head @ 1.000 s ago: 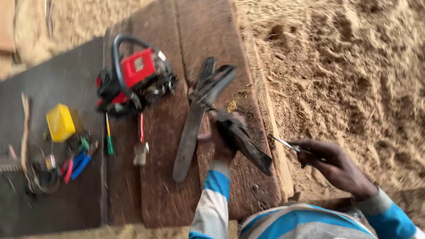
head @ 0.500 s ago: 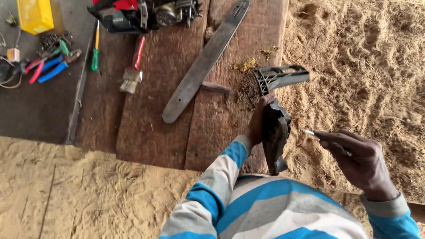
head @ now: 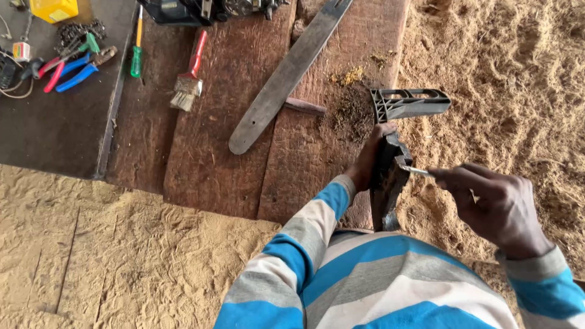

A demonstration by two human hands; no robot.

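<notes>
Two hands are working at the plank edge: left hand is gripping a black plastic cover upright, fingers wrapped around it; right hand is pinching a thin metal tool against it, near the guide bar.

Wooden planks on sawdust: guide bar, brush, screwdriver, pliers.

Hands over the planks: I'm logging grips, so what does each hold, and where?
Left hand grips the dark plastic cover at its upper end. Right hand pinches a thin metal tool by its rear end, tip at the cover.
</notes>
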